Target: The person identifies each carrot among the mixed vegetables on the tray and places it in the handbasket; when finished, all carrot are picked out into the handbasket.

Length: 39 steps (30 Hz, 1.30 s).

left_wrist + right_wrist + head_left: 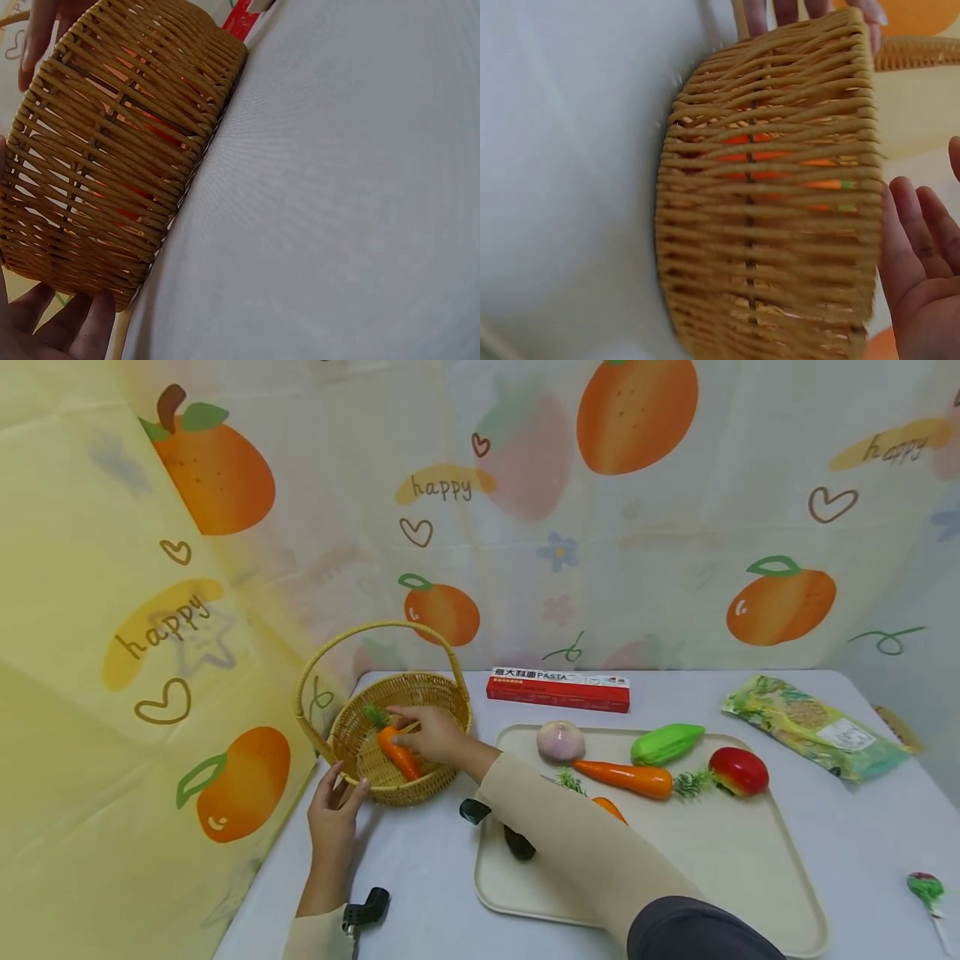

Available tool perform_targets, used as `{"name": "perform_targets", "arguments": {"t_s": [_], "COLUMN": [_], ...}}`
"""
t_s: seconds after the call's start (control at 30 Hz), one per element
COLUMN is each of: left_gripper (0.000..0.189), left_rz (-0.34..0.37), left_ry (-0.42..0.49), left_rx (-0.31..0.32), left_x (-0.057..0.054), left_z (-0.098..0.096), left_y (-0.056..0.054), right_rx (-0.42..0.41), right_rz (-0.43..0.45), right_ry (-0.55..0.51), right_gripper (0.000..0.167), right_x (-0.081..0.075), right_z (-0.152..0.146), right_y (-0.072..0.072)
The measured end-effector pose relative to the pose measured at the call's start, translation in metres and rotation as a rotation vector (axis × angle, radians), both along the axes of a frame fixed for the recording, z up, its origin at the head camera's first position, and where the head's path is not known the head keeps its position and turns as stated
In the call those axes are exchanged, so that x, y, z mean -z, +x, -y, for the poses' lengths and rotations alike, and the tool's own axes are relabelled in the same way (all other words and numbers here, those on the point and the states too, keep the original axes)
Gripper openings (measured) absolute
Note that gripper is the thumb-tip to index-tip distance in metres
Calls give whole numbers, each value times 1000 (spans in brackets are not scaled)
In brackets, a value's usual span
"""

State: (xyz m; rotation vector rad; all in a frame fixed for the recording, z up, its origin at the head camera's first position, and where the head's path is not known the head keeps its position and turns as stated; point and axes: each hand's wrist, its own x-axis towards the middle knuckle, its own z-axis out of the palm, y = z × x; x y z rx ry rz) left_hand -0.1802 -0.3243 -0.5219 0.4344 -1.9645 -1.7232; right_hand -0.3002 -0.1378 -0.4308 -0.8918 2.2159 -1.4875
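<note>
A round wicker basket (408, 792) with an arched handle stands at the table's back left. Inside it lies an orange carrot (397, 753) with a green top; its orange shows through the weave in both wrist views. My left hand (333, 818) holds the basket's near left side, thumb at the rim and fingers (94, 326) against the outer wall. Over the basket, my right hand (438, 735) reaches in from the right, its fingertips right by the carrot. In the right wrist view that hand (922, 262) shows its palm, with fingers extended beside the rim.
A beige tray (720, 877) holds a pinkish bulb (560, 741), a long carrot (630, 778), a green vegetable (667, 744), a red fruit (738, 771) and a dark eggplant (519, 843). My right arm crosses it, partly hiding another carrot (609, 810). Behind stand a pasta box (558, 689) and green bag (817, 727).
</note>
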Motion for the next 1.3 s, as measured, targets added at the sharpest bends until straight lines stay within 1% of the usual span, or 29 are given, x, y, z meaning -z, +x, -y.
{"name": "perform_targets", "arguments": {"t_s": [0.07, 0.23, 0.4, 0.53, 0.63, 0.83, 1.13, 1.2, 1.3], "left_gripper": [61, 64, 65, 65, 65, 64, 62, 63, 63], "left_rz": [3, 11, 36, 40, 33, 35, 31, 33, 35], "left_ry": [5, 21, 7, 6, 16, 14, 11, 12, 11], "left_rx": [2, 16, 6, 0, 0, -4, -17, -14, -19], "left_x": [1, 1, -3, -3, -1, 1, 1, 1, 0], "left_z": [0, 1, 3, 2, 2, 2, 1, 1, 1], "left_y": [0, -1, -3, -4, -4, -2, -2, -2, -2], "right_rx": [4, 7, -3, 7, 12, 38, 69, 67, 62], "right_rz": [-14, -93, -109, -120, -135, -140, -163, -164, -154], "right_ry": [5, 32, 13, 11, 32, 67, 111, 111, 77], "right_gripper": [55, 55, 55, 55, 55, 55, 53, 53, 54], "right_x": [-2, -7, -10, -11, -9, -2, -1, 0, 3], "right_z": [-7, -26, -47, -70, -89, -124, -157, -164, -176], "right_y": [3, 10, 14, 15, 16, 19, 28, 31, 39]}}
